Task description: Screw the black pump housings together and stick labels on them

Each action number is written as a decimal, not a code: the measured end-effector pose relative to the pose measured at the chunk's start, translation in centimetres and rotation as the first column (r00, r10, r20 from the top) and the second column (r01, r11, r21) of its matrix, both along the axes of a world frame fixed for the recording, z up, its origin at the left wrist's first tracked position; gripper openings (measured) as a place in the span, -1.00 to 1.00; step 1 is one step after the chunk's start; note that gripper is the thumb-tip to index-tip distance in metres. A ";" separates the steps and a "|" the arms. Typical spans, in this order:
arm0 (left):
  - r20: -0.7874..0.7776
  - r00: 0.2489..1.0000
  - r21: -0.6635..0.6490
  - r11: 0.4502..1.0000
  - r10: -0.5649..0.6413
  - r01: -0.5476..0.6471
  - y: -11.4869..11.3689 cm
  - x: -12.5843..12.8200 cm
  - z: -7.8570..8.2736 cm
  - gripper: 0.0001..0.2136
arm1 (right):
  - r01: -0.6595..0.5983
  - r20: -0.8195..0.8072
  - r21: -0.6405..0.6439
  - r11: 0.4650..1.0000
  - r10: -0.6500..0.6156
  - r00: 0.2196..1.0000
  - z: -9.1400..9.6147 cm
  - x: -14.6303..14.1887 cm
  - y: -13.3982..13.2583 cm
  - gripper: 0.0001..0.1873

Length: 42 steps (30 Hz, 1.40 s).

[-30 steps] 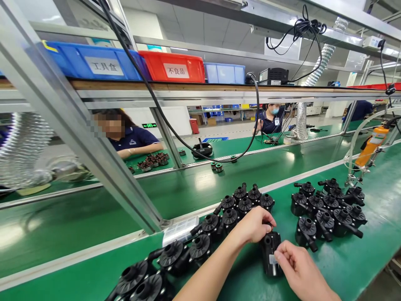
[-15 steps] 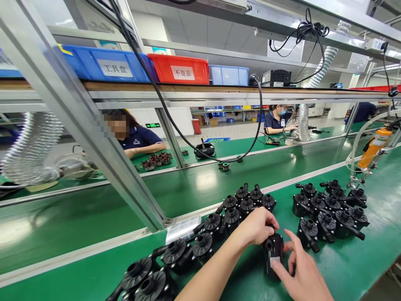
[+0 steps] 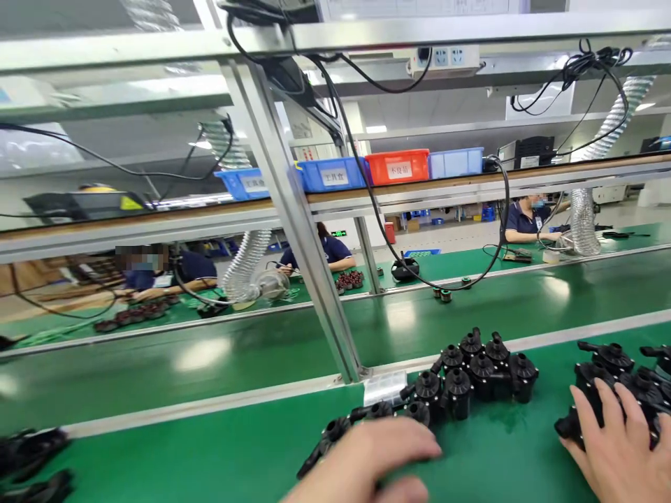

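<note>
My right hand (image 3: 618,440) is at the right edge with its fingers curved over a black water pump (image 3: 571,425), whose side port pokes out to the left. Most of that pump is hidden under the fingers. It is among a group of similar black pumps (image 3: 613,358). At the bottom middle is my left hand (image 3: 377,454), slightly blurred, its thumb and fingers apart and nothing between them. Just beyond it stands another cluster of black pumps (image 3: 458,392), upright with round ribbed tops and short pipes; the hand covers part of the nearest ones.
A metal post (image 3: 309,230) rises at the bench's back edge beside a clear plastic piece (image 3: 385,388). Behind runs a green belt (image 3: 293,339). Blue and red bins (image 3: 397,168) line the shelf, with a black cable (image 3: 374,202) hanging down. Co-workers (image 3: 527,220) sit opposite.
The view has swung left. My right hand has gone from the pump in front of me to the right-hand group. My left hand has come off that pump and drawn back left.
</note>
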State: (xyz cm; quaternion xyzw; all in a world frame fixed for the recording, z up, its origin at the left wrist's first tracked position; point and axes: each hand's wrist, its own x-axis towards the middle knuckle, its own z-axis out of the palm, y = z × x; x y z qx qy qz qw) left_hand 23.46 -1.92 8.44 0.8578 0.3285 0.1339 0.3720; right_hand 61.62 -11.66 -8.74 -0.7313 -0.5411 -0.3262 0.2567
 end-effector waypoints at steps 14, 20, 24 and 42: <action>-0.039 0.974 -0.043 0.974 0.221 -0.223 17.3 -5.5 -10.2 -0.41 | -0.731 -0.632 -0.204 0.651 0.483 0.606 12.9 -15.8 16.8 -0.79; 0.036 0.958 -0.042 0.959 0.283 -0.281 17.4 -5.9 -11.4 -0.26 | -0.799 -0.707 -0.213 0.562 0.475 0.523 10.1 -18.7 22.9 -0.81; 0.170 0.930 -0.093 0.945 0.324 -0.313 17.6 -5.8 -10.9 -0.41 | -0.845 -0.749 -0.179 0.503 0.487 0.449 8.2 -19.2 23.4 -0.65; 0.393 0.826 -0.021 0.902 0.404 -0.430 16.3 -4.3 -8.7 -0.58 | -0.871 -0.783 0.057 0.488 0.563 0.265 9.3 -19.3 23.0 -0.85</action>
